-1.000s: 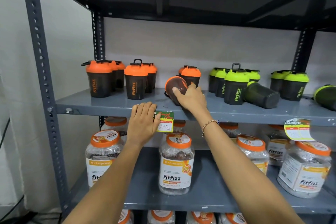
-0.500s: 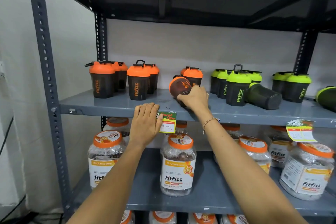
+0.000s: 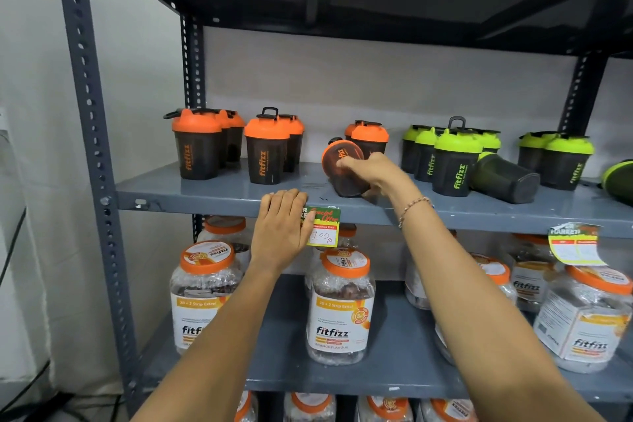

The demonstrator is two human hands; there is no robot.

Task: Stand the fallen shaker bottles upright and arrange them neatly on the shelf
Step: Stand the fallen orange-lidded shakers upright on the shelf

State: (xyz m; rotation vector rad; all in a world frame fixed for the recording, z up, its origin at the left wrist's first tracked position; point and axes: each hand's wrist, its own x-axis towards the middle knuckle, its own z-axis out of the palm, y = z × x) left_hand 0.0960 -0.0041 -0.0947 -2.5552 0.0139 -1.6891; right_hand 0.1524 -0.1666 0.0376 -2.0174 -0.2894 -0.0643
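Orange-lidded shaker bottle point(image 3: 344, 169) tilts mid-shelf, half raised, gripped by my right hand point(image 3: 375, 173). My left hand point(image 3: 282, 228) rests flat, holding nothing, on the shelf point(image 3: 205, 197) edge. Next, I judge: tip it fully upright.

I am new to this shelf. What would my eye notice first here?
First, the right hand tilting an orange-lidded dark shaker bottle at the middle shelf's centre. Next, a green-lidded dark shaker bottle lying on its side further right. The left hand rests on the grey metal shelf edge.
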